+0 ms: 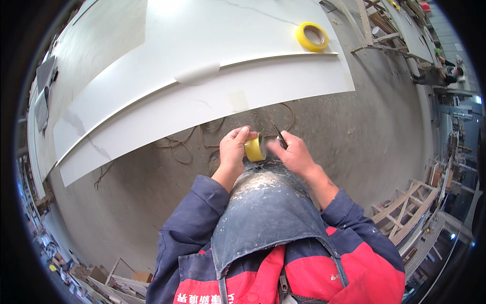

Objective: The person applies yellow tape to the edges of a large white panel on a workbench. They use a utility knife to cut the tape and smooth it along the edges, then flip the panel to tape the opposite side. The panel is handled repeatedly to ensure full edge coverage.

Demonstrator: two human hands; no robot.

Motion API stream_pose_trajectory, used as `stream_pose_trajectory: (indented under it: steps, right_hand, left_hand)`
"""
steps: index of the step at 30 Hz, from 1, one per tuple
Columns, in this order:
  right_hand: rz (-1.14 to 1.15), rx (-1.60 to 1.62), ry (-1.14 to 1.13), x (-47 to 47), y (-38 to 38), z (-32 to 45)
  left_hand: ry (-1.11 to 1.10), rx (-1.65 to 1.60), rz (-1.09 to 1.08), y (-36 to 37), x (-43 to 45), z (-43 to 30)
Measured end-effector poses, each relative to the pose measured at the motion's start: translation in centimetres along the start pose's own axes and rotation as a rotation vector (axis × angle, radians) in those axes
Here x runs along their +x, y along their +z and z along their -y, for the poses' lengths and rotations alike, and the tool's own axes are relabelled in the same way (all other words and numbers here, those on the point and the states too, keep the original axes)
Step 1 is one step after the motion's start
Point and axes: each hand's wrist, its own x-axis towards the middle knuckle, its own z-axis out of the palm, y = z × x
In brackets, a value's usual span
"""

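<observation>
Just above the apron's bib, my left hand [234, 149] holds a piece of yellow adhesive tape [254, 149] by its upper left end; the strip curls down. Close to its right side is my right hand [294, 152], shut on a dark, pointed hand tool [281, 139], whose exact kind I cannot tell. The right fingertips are blurred. Beyond both hands lies a large white panel [159, 125] with grey veining, a raised strip edge and a curled white flap [199, 77]. A roll of yellow tape [312, 37] rests near the panel's right end.
Cords [182, 146] lie on the concrete floor beneath the panel's near edge. A wooden trestle [408, 209] stands at lower right, another wooden frame [366, 22] at upper right. A person [442, 74] is at the far right. More sheets [45, 95] are at the left.
</observation>
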Motion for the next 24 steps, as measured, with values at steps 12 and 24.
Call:
stream_pose_trajectory:
  steps: [12,24]
  right_hand:
    - [0.348,-0.766,-0.454,6.8,-7.2,5.0]
    - [0.435,-0.886,-0.481,9.0,-6.7,5.9]
  left_hand:
    - [0.223,0.005,-0.196,0.9,-0.9,1.3]
    - [0.276,-0.009,-0.242,0.7,-1.5,1.3]
